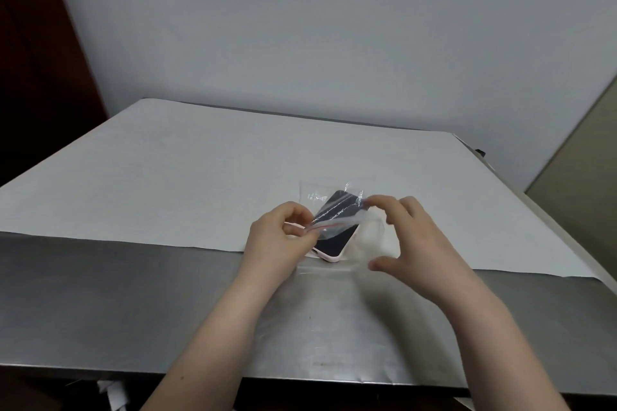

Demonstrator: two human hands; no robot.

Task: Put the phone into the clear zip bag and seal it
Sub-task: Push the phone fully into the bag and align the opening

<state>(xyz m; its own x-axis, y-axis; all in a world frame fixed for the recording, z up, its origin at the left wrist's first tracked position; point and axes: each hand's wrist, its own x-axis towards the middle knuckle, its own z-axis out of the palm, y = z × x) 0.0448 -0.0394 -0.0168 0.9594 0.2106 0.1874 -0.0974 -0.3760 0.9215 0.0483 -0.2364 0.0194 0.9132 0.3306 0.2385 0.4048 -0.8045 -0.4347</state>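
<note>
A phone (334, 240) with a dark screen and a pale pink case lies face up near the front edge of the white paper. Its far half sits under the clear zip bag (337, 208), whose red-lined mouth crosses the screen. My left hand (280, 237) pinches the bag's mouth at its left end. The right corner of the bag is pinched by the thumb and forefinger of my right hand (414, 237), its other fingers spread. The phone's near end sticks out of the bag.
White paper (167, 177) covers the far part of a steel table (117, 304). A second clear plastic sheet (364, 243) lies under the phone. The wall stands close behind; scraps of paper show below the table's front edge.
</note>
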